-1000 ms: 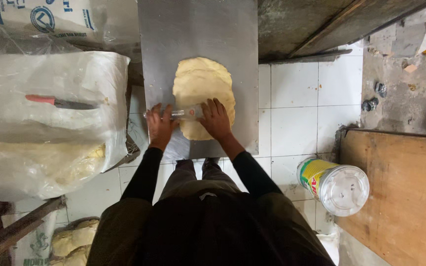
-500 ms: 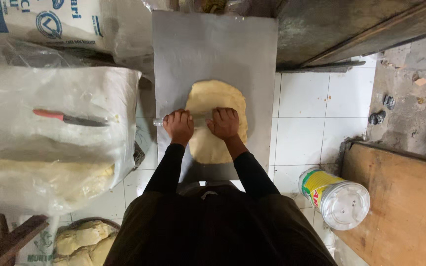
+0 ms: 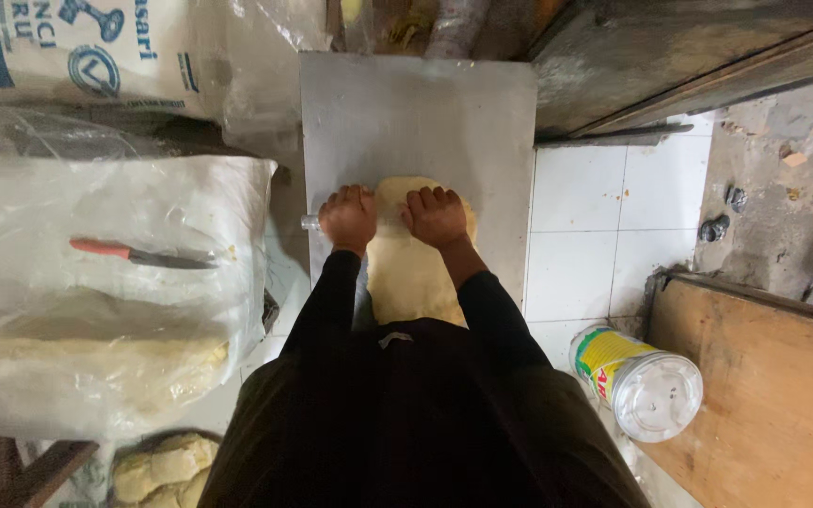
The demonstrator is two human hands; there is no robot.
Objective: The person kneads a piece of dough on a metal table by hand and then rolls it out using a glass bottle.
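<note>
Since a second ago your hands have drawn the rolling pin [image 3: 310, 222] nearer along the dough [image 3: 414, 273], mid-frame on the metal sheet [image 3: 416, 113]. Your left hand [image 3: 348, 216] and right hand [image 3: 436, 215] press it, fingers curled. A knife [image 3: 134, 252] lies at left.

Clad in a dark, near-black long-sleeved top, plain and matte, with close-fitting sleeves running down both arms and ending at the wrists. Bare of gloves, rings, watch or bands on both the left hand [image 3: 348, 217] and the right hand [image 3: 436, 215], fingers and knuckles uncovered. Marked at the middle of the chest by one small pale, curved emblem, the only light spot on the fabric, with the dark cloth widening below over the trunk and lap into loose soft folds toward the lower edge.
</note>
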